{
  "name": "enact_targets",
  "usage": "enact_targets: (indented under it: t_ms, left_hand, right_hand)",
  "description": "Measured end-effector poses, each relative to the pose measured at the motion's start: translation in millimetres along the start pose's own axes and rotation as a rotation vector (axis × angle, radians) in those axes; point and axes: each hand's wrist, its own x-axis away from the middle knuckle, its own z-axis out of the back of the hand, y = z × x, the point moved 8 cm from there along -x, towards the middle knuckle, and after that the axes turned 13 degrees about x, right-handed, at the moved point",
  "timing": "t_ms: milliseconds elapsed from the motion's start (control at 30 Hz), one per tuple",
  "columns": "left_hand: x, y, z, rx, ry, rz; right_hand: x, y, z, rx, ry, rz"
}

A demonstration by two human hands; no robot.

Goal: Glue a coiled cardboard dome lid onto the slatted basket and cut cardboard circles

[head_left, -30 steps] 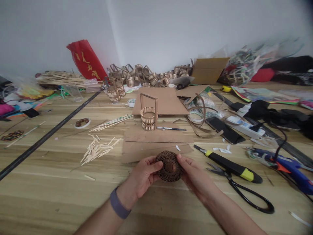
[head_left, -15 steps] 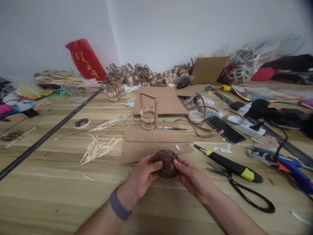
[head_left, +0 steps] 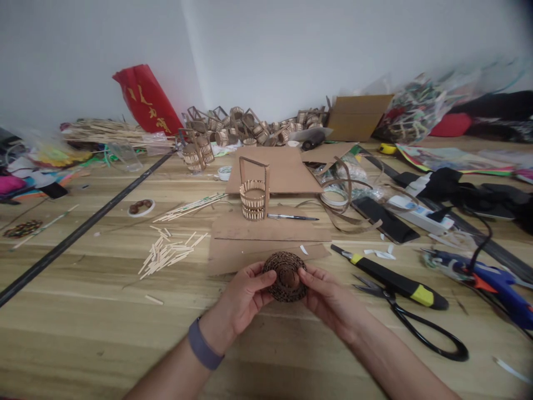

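At the near centre of the wooden floor (head_left: 104, 328), in the head view, both hands are holding a round coil of rolled corrugated cardboard (head_left: 285, 268) just above the surface. The left hand (head_left: 244, 297) is pinching the coil's left edge between thumb and fingers; the right hand (head_left: 328, 297) is pinching its right edge, with the thumb pressing into the raised centre. Compared with one second ago, the coil is sitting slightly farther and more level, and the right thumb is resting closer to the middle bump; the grip on both sides is unchanged. Judged from this, the shaping of the coil's centre is continuing rather than finishing.

Just beyond the coil, flat cardboard sheets (head_left: 266, 230) are lying with a small stick basket (head_left: 254, 199) standing on them and a pen (head_left: 292, 217) beside it. To the left, cut wooden sticks (head_left: 169, 254) are lying scattered. To the right, a utility knife (head_left: 395, 280), black scissors (head_left: 410, 325) and a blue glue gun (head_left: 487, 283) are lying near, well apart from the hands. Nothing is obstructing the hands.
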Motion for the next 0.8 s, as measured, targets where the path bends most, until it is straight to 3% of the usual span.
enact_targets:
  t_ms: [500,800]
  left_hand:
    - [-0.7,-2.7,-1.5,-0.026,-0.041,0.049]
    - [0.5,-0.4,-0.7,-0.018,0.005,0.019]
  right_hand:
    - [0.0,-0.2,0.2,0.004,-0.058,0.006]
    - [-1.3,-5.7,2.0,0.123,0.007,0.075]
